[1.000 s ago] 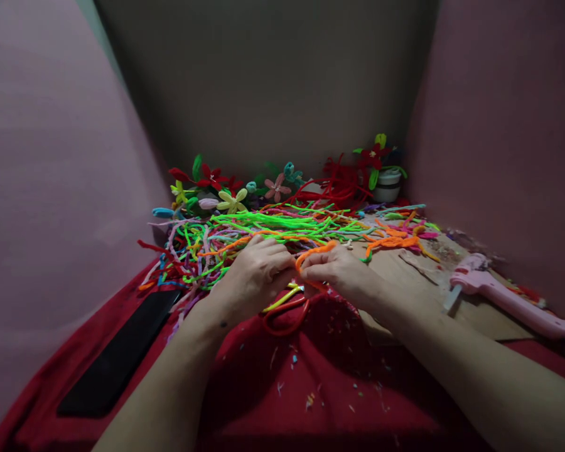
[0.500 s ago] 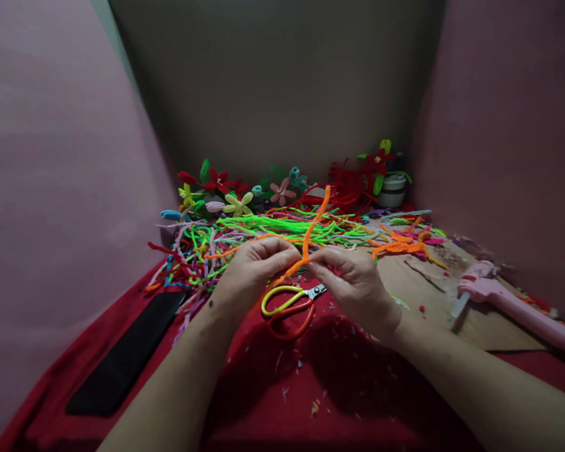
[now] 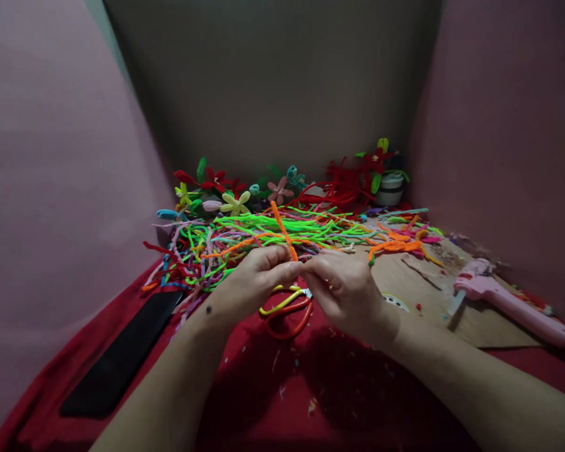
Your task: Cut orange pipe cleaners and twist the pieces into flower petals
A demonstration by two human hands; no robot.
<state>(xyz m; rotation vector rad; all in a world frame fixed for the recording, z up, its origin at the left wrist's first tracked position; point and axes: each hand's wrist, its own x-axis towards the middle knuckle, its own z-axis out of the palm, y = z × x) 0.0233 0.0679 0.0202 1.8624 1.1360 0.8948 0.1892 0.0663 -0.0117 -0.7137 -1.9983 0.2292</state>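
My left hand and my right hand meet fingertip to fingertip above the red cloth. Both pinch one orange pipe cleaner, whose free end sticks up and leans back to the left. Under the hands lie scissors with a yellow and a red handle loop. Just behind the hands spreads a heap of loose pipe cleaners, mostly neon green with orange, pink and blue ones.
Finished pipe-cleaner flowers line the back wall, beside a small white pot. A pink glue gun lies on brown cardboard at the right. A flat black object lies on the cloth at the left. Pink walls close both sides.
The orange pipe cleaner, a curved loop between my hands a second ago, then stood up leaning right and now leans left. My hands have closed together over the scissors.
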